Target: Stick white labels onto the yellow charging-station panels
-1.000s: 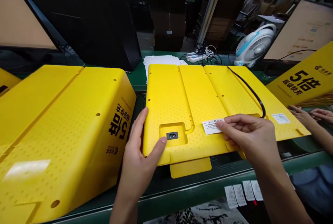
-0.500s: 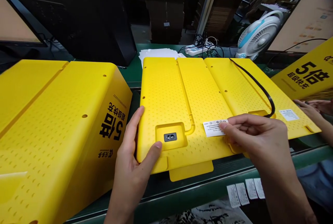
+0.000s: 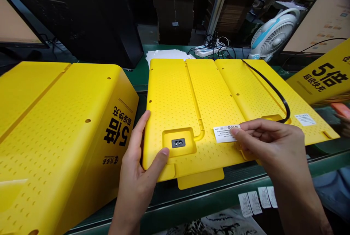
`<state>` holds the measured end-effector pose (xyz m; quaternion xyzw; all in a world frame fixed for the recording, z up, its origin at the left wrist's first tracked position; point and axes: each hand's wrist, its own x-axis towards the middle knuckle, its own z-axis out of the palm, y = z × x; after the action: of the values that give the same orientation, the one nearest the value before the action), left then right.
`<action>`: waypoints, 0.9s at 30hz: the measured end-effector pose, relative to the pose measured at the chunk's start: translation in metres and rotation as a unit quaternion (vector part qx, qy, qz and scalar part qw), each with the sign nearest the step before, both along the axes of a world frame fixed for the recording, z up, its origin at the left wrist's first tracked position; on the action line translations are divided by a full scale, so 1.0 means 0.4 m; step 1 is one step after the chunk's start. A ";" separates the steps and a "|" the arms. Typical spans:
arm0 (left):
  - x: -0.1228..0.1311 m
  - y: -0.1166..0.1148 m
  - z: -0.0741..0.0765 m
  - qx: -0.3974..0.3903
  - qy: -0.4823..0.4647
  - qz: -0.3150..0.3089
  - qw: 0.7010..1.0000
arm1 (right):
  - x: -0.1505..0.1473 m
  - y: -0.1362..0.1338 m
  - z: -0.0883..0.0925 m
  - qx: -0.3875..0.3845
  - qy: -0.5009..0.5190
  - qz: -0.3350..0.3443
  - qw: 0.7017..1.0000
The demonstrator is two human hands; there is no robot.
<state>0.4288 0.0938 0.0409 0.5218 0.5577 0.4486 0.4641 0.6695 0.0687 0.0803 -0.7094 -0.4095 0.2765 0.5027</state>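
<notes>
My left hand (image 3: 139,180) is gripping the yellow plastic panel (image 3: 175,96) at its seven o'clock corner, thumb and fingers spread, my right hand (image 3: 269,147) is pinching a white label (image 3: 226,133) at five o'clock, fingertips pressed together

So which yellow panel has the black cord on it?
The flat middle panel, under the left hand and right hand, with the black cord across it. The left panel is folded into a box shape; the right one stands tilted.

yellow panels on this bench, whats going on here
A person is working on a flat yellow plastic panel on a green bench. Their right hand has its fingertips on a white label, while their left hand grips the panel's edge beside a recessed power socket. A black cable lies across the panel.
</notes>
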 end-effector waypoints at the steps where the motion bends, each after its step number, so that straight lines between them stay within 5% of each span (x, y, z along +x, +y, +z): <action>1: -0.001 0.000 0.000 -0.001 0.002 0.000 1.000 | -0.003 -0.001 0.002 0.000 0.000 -0.003 1.000; 27: -0.002 -0.002 0.000 -0.002 0.004 0.002 1.000 | -0.002 -0.002 -0.001 0.003 -0.018 0.006 1.000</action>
<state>0.4278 0.0930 0.0410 0.5213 0.5613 0.4466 0.4623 0.6685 0.0680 0.0799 -0.7104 -0.4234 0.2657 0.4954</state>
